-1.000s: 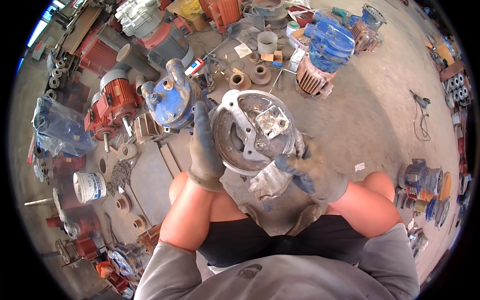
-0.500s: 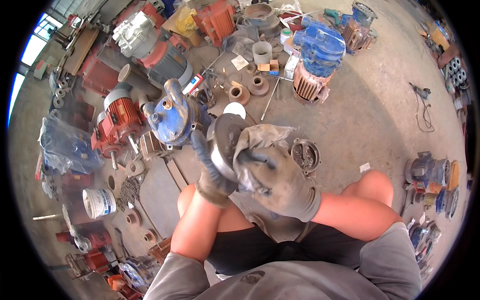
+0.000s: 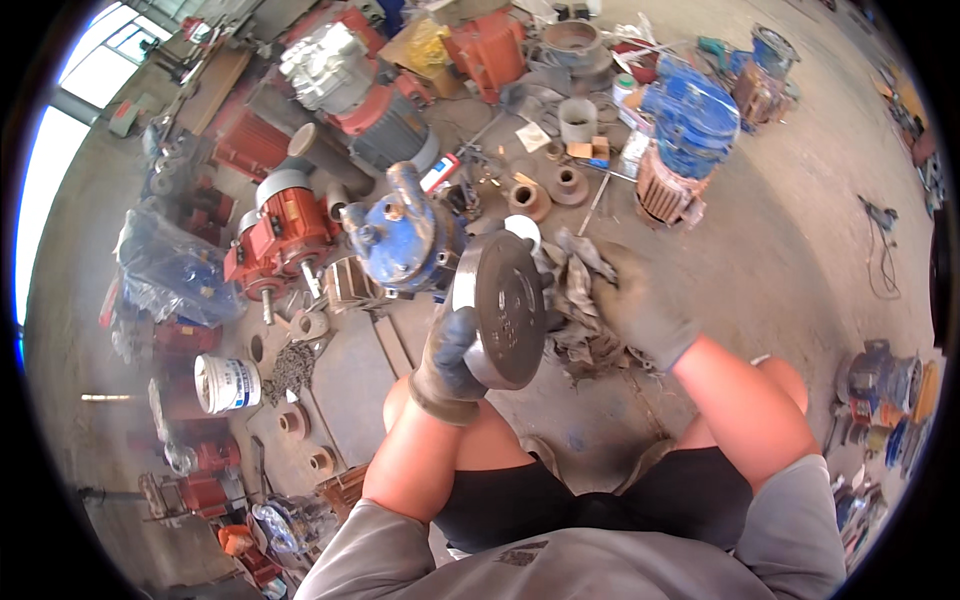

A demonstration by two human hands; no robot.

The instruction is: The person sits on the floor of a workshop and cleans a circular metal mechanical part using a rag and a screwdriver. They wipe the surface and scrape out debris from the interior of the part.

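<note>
My gloved left hand [image 3: 450, 365] grips a heavy round metal disc [image 3: 512, 315] by its edge, tilted so that its dark flat face and bright rim show. To the right of the disc, my gloved right hand [image 3: 650, 305] is smeared by motion, with a crumpled grey rag [image 3: 578, 300] bunched at its fingers. The rag hangs apart from the disc's face or just behind its edge; I cannot tell which. Beyond my left hand stands a blue gear housing [image 3: 405, 240] with a curved pipe-like arm. A white round piece [image 3: 523, 230] peeks out behind the disc.
Red motors [image 3: 290, 225] and a grey motor [image 3: 395, 135] stand at the left. A blue gearmotor [image 3: 690, 120] is upright at the far right. Flanged collars [image 3: 568, 185] lie beyond the disc. A white bucket [image 3: 226, 384] sits left, near a chain pile [image 3: 292, 368]. A corded tool [image 3: 880, 215] lies right.
My right hand has pulled the rag off the disc and moved right. My left hand has turned the disc so its flat face shows more. The whole view has shifted slightly.
</note>
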